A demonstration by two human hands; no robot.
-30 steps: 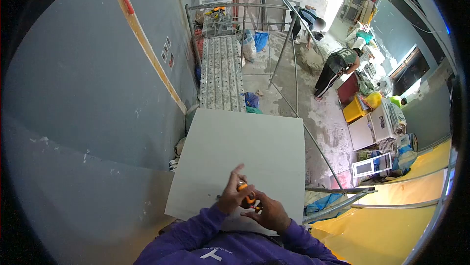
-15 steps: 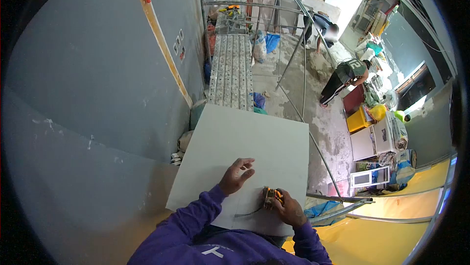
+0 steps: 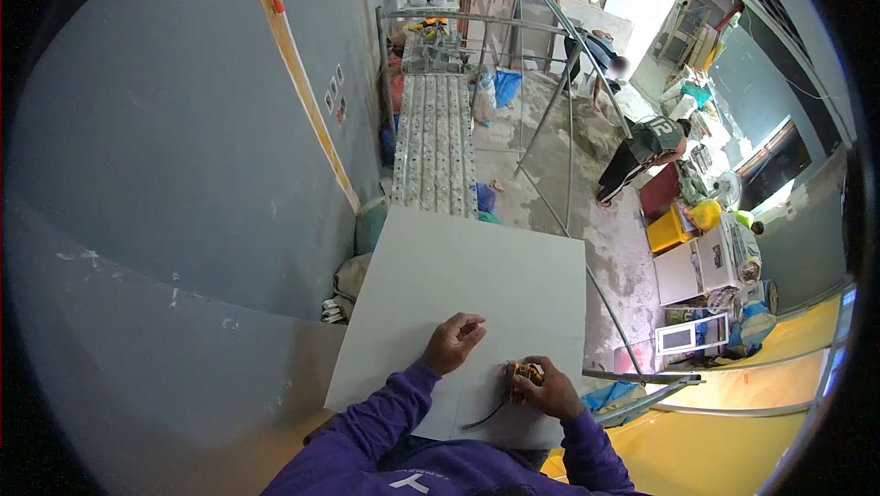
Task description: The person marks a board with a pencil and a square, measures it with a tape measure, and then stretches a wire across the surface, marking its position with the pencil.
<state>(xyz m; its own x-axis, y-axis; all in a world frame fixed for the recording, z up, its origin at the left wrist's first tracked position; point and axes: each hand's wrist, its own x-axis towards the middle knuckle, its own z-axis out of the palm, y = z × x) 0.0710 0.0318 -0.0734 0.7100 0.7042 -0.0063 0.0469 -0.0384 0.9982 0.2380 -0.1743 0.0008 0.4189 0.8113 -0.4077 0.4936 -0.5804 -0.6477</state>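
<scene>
An orange-and-black tape measure sits near the close edge of a flat pale-grey board.

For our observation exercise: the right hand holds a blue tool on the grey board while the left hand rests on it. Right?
No: the head view shows the tool in the right hand is orange, not blue. The left hand does rest on the grey board.

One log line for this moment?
left hand: fingers on gray board | right hand: grips orange tool at board's near edge | ahead: scaffold walkway
</scene>
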